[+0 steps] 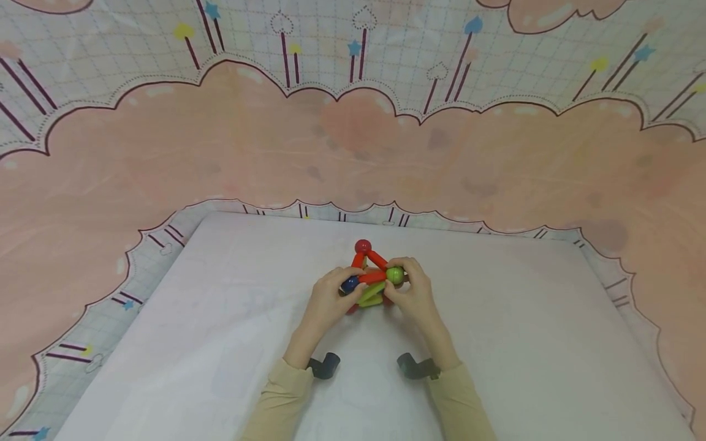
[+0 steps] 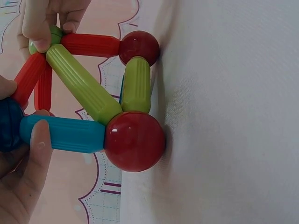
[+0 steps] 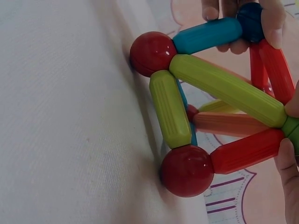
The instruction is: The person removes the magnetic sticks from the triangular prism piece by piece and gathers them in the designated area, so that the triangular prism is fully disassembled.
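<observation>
Framework (image 1: 371,295) of coloured rods and balls is standing on the white tabletop (image 1: 193,343), toward its far edge; above the tabletop, a person's left hand (image 1: 324,298) is pinching the blue ball (image 1: 349,285) while the right hand (image 1: 416,294) is gripping the green ball (image 1: 394,275). Two red balls (image 2: 135,141) are sitting down at the tabletop, and the step in hand seems to be fitting or adjusting upper joints. The next move is probably calling for steady, even pressure above the tabletop, so no rod is slipping loose.
</observation>
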Motion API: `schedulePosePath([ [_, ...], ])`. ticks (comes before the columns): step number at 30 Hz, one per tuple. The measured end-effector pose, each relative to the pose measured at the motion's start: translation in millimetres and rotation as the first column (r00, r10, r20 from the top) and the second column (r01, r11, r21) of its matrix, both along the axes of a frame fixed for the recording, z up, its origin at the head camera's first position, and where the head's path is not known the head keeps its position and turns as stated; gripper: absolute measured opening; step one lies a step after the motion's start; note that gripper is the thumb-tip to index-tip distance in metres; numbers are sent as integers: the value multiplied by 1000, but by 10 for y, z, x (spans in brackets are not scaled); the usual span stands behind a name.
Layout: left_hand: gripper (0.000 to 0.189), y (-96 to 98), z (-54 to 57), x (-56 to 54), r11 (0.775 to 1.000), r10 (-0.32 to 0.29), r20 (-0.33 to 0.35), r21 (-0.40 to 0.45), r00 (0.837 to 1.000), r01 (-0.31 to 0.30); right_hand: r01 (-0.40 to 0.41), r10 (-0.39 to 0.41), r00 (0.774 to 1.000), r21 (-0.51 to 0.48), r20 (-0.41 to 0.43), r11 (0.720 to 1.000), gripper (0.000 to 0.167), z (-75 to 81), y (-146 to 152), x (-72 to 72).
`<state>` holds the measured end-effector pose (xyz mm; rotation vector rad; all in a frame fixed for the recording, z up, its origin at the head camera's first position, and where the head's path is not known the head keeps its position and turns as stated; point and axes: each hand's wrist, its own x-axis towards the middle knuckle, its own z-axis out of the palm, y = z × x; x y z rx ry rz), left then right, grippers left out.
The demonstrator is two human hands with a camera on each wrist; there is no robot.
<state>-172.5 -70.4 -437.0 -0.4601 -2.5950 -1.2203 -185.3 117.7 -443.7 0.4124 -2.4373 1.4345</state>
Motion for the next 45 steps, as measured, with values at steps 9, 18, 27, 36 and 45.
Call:
schedulePosePath([
  [9, 26, 12, 4, 4, 1000, 0, 15, -3, 1000, 0, 4, -5, 1000, -7, -31, 1000, 32, -16, 12, 7],
  [18, 25, 13, -3, 14, 1000, 5, -2, 0, 1000, -5, 14, -15, 999, -16, -38, 1000, 29, -52, 3, 5],
  [27, 24, 13, -26, 5, 1000, 2, -14, 17, 1000, -2, -6, 5, 998, -21, -65, 1000, 28, -62, -10, 7],
  [36, 25, 12, -20, 7, 1000, 12, -15, 13, 1000, -12, -30, 29, 998, -20, -57, 999, 28, -74, -17, -8],
  [45, 26, 23, -4, 13, 1000, 11, -11, 12, 1000, -11, -27, 26, 998, -12, -51, 1000, 29, -67, -22, 11],
])
